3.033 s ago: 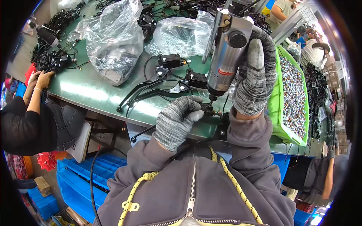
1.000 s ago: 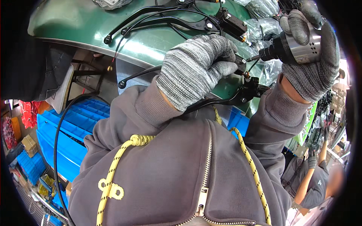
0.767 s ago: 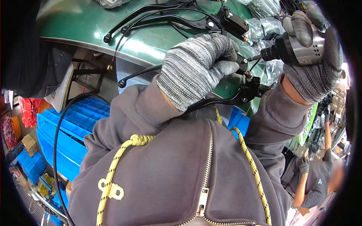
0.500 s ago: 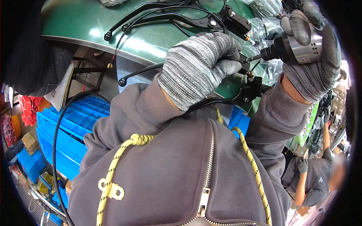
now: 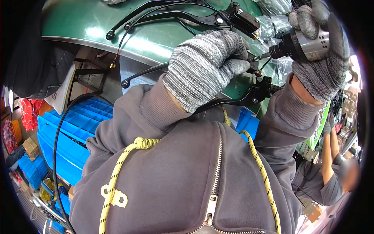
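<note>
My left hand (image 5: 208,70), in a grey striped knit glove, is closed around a black brake lever assembly (image 5: 148,71). The ball-ended lever juts out to the left of my fist; most of the body is hidden under my fingers. My right hand (image 5: 323,78), gloved too, grips a silver and black power screwdriver (image 5: 302,46) held nearly level. Its bit points left and meets, or nearly meets, the black part by my left fingertips; exact contact cannot be made out. Just nearer to me lies another black lever assembly (image 5: 261,91).
Further black brake levers (image 5: 241,19) with cables lie on the green table (image 5: 82,19). Clear plastic bags (image 5: 269,29) cover its far right. Blue crates (image 5: 66,144) stand at left under a black hose. A co-worker (image 5: 327,179) reaches forward at lower right.
My right hand and the screwdriver have shifted slightly left and up, the bit staying near the part. My left hand is almost still. The co-worker's arms have stretched forward.
</note>
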Tool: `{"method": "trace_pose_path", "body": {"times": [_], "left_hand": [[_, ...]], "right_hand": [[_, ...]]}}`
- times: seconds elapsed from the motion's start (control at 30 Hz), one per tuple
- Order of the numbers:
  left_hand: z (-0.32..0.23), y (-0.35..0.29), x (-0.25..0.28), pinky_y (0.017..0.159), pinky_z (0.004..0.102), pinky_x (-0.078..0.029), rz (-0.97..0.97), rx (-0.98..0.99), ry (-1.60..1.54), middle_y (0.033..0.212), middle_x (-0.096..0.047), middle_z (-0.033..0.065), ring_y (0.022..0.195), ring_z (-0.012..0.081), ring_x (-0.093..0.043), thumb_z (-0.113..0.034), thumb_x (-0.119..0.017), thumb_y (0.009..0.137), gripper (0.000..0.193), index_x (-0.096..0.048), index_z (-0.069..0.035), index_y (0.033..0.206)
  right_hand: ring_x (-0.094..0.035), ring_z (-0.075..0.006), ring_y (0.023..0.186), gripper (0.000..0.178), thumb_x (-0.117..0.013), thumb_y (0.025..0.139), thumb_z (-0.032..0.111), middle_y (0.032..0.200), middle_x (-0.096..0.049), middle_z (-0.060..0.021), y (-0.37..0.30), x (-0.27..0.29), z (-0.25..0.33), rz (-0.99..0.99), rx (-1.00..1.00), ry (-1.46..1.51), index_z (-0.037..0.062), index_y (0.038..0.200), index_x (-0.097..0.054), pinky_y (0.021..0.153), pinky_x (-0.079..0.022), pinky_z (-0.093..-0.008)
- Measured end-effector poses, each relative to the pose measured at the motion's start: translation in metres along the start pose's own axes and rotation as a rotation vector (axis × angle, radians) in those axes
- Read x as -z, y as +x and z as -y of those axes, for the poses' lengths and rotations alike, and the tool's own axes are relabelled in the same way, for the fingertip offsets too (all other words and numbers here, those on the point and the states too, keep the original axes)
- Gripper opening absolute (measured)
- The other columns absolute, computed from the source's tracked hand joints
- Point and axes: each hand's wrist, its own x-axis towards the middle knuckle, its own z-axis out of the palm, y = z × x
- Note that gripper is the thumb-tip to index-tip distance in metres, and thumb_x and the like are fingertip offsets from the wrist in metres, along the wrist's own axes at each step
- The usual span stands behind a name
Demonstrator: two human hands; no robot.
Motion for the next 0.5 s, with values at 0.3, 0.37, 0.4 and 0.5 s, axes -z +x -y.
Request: {"method": "trace_pose_path", "body": {"times": [0.3,0.37,0.4,0.5], "left_hand": [[-0.001,0.001,0.0,0.086,0.0309,-0.055,0.008,0.02,0.009,0.109,-0.07,0.0076,0.096,0.0154,-0.066,-0.006,-0.077,0.084,0.015,-0.066,-0.002,0.094],[-0.002,0.003,0.0,0.085,0.0305,-0.054,0.016,-0.015,-0.018,0.108,-0.07,0.0077,0.095,0.0152,-0.065,-0.006,-0.077,0.084,0.015,-0.066,-0.002,0.094],[-0.003,0.003,-0.001,0.085,0.0305,-0.054,0.023,-0.025,-0.017,0.108,-0.07,0.0077,0.095,0.0152,-0.065,-0.006,-0.077,0.084,0.015,-0.066,-0.002,0.094],[0.001,0.001,0.005,0.085,0.0305,-0.053,-0.013,-0.028,-0.023,0.108,-0.07,0.0077,0.094,0.0152,-0.065,-0.005,-0.077,0.084,0.015,-0.066,-0.001,0.094]], "right_hand": [[-0.058,-0.0107,0.07,0.043,-0.058,0.101,0.025,0.112,-0.063,-0.0074,-0.006,-0.02,0.009,-0.266,-0.127,0.111,0.0014,0.136,-0.051,0.06,-0.048,-0.0225],[-0.058,-0.0108,0.071,0.043,-0.059,0.101,0.026,0.114,-0.064,-0.0086,-0.003,-0.025,0.019,-0.118,-0.121,0.184,0.0014,0.135,-0.052,0.061,-0.048,-0.0225],[-0.059,-0.0118,0.073,0.039,-0.058,0.101,0.024,0.115,-0.064,-0.0099,-0.013,-0.007,0.006,-0.283,-0.109,0.236,0.0021,0.133,-0.055,0.062,-0.048,-0.0219],[-0.061,-0.0133,0.075,0.035,-0.058,0.101,0.023,0.116,-0.064,-0.0111,-0.003,-0.037,0.019,-0.234,-0.136,0.188,0.0022,0.129,-0.059,0.063,-0.049,-0.0224]]}}
